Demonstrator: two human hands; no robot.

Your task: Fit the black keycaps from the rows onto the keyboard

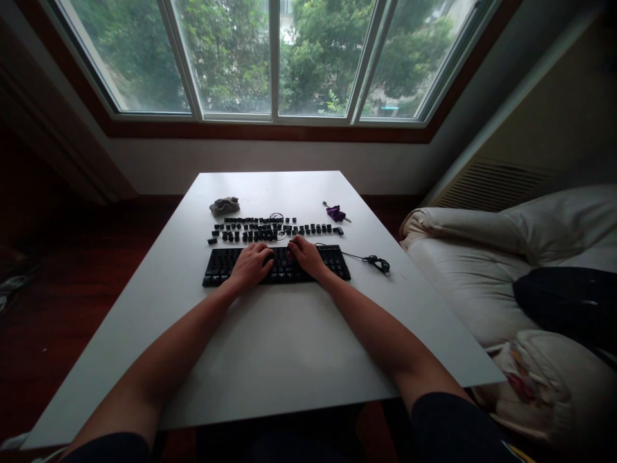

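Note:
A black keyboard [332, 260] lies crosswise on the white table. My left hand [251, 262] rests over its left-middle part, palm down, fingers stretched out on the keys. Over the upper middle of the keyboard, my right hand [306, 255] has its thumb and fingers pinched together. What they hold, if anything, is too small and dark to make out. Just beyond the keyboard, several loose black keycaps [260, 233] stand in rows. A thin wire loop [276, 217] is among them. Some keys are hidden under my hands.
A crumpled grey cloth [225, 206] lies at the back left of the table [260, 347]. Farther right are a purple cloth [336, 213] and a coiled black cable [376, 262]. A cream sofa [448, 276] with a dark bag [569, 302] borders the right side.

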